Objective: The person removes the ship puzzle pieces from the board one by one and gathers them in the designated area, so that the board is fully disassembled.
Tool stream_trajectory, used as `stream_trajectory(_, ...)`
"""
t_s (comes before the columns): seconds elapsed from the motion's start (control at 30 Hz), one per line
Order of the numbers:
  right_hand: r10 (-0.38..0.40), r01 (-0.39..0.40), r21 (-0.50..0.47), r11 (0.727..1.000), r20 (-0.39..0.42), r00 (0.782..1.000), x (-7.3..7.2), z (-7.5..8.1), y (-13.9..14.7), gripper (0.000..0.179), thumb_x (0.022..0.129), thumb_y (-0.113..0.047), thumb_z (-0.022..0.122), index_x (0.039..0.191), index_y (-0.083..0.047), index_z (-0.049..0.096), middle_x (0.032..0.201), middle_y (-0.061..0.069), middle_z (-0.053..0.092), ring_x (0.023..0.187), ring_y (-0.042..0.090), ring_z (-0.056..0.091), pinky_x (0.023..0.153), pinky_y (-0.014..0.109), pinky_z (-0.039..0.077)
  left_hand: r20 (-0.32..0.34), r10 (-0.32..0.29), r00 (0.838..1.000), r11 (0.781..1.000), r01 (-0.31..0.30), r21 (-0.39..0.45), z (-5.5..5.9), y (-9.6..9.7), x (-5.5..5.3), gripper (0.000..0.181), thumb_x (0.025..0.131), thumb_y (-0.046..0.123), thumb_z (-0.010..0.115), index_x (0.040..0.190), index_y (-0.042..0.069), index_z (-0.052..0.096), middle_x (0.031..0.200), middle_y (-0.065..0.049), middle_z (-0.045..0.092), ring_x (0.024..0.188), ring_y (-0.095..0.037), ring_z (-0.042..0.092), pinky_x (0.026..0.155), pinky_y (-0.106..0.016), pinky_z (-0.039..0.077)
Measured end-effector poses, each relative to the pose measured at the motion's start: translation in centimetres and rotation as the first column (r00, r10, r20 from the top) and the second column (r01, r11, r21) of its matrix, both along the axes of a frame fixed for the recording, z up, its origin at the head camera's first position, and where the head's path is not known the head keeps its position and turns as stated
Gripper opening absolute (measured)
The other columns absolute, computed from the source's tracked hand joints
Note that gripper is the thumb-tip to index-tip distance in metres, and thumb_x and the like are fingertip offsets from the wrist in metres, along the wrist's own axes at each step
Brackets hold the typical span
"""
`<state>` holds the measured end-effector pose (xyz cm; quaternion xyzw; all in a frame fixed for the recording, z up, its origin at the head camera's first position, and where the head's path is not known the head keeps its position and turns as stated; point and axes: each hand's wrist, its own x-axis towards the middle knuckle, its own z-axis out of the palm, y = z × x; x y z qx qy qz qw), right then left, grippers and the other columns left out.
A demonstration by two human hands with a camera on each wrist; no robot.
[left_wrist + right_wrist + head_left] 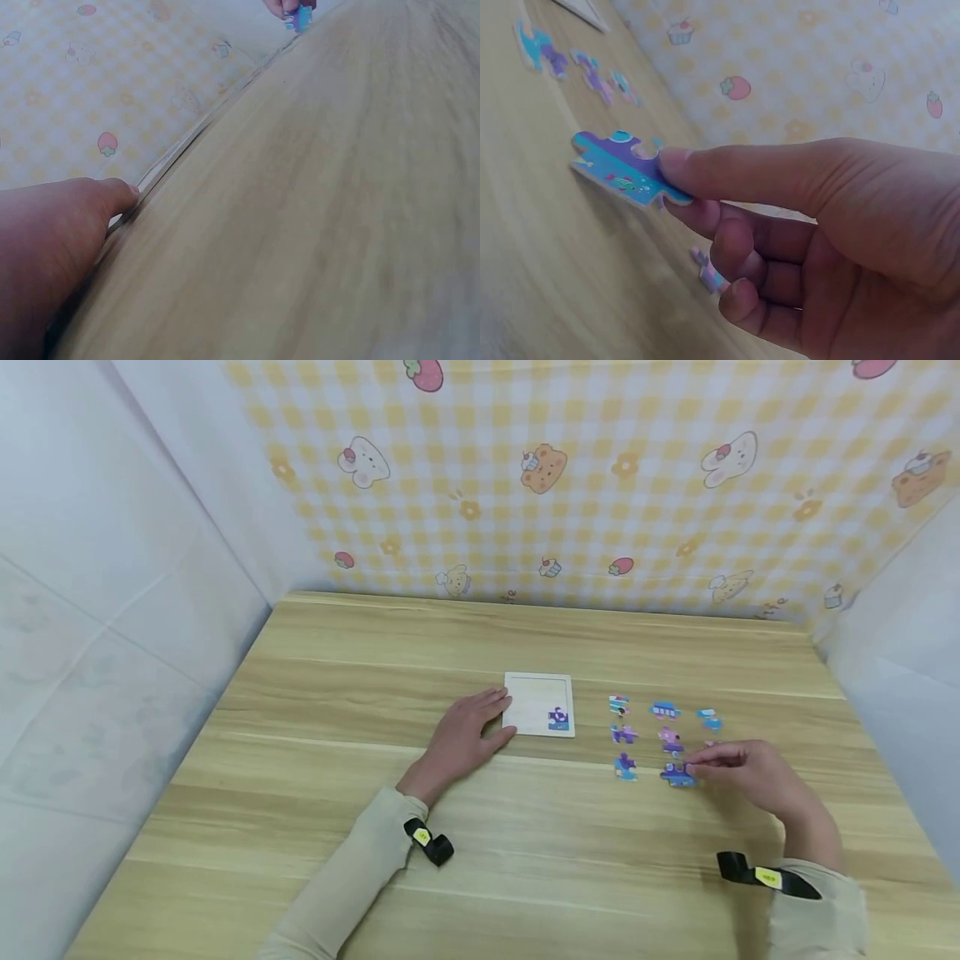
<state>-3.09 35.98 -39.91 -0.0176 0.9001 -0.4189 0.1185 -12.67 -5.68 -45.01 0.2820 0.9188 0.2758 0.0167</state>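
Observation:
Between thumb and fingers my right hand (750, 772) pinches a purple and blue jigsaw puzzle piece (630, 169); in the right wrist view it is tilted and lifted off the table. My left hand (467, 735) rests at the left edge of a square white puzzle board (532, 706), thumb and fingers spread along its side. One purple and blue piece (558, 720) lies in the board's lower right corner. Loose pieces lie right of the board, among them a blue one (665, 710), a pink and purple one (671, 740) and a blue and purple one (625, 767).
The wooden table (525, 852) runs back to a yellow checked cloth (600, 510) with cartoon prints. White panels (112, 610) stand at the left and right sides. Another loose piece (709, 719) lies at the far right, close to the right hand.

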Motion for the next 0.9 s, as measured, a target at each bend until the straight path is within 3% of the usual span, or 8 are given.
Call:
stream_trajectory(0.3, 0.019, -0.016, 0.124, 0.992, -0.021, 1.000, -0.2, -1.1, 0.0, 0.014, 0.096, -0.010, 0.073, 0.106, -0.003, 0.082, 0.106, 0.011, 0.075, 0.088, -0.001, 0.059, 0.074, 0.017, 0.051, -0.015, -0.003, 1.000, 1.000, 0.003, 0.014, 0.0, 0.0, 0.1, 0.057, 0.103, 0.040, 0.063, 0.149, 0.007, 0.056, 0.158, -0.005, 0.049, 0.149, -0.024, 0.040, 0.123, -0.047, 0.029)
stream_trajectory(0.67, 0.013, -0.008, 0.128, 0.992, -0.043, 0.999, 0.0, -1.8, 0.0, 0.013, 0.096, -0.007, 0.073, 0.105, -0.002, 0.081, 0.106, 0.011, 0.073, 0.087, -0.001, 0.056, 0.072, 0.015, 0.050, -0.016, -0.003, 1.000, 1.000, 0.003, 0.010, -0.2, 0.0, -0.1, 0.056, 0.103, 0.041, 0.062, 0.149, 0.009, 0.057, 0.158, -0.004, 0.049, 0.149, -0.023, 0.040, 0.123, -0.045, 0.030)
stream_trajectory(0.9, -0.024, 0.032, 0.103, 0.994, -0.073, 0.997, 0.3, -2.2, -0.2, 0.013, 0.094, -0.007, 0.075, 0.105, -0.002, 0.081, 0.103, 0.008, 0.070, 0.080, 0.005, 0.050, 0.063, 0.020, 0.046, -0.019, -0.002, 1.000, 1.000, 0.002, 0.010, -0.3, 0.0, -0.2, 0.057, 0.103, 0.041, 0.062, 0.150, 0.009, 0.056, 0.158, -0.003, 0.048, 0.149, -0.022, 0.040, 0.123, -0.044, 0.030)
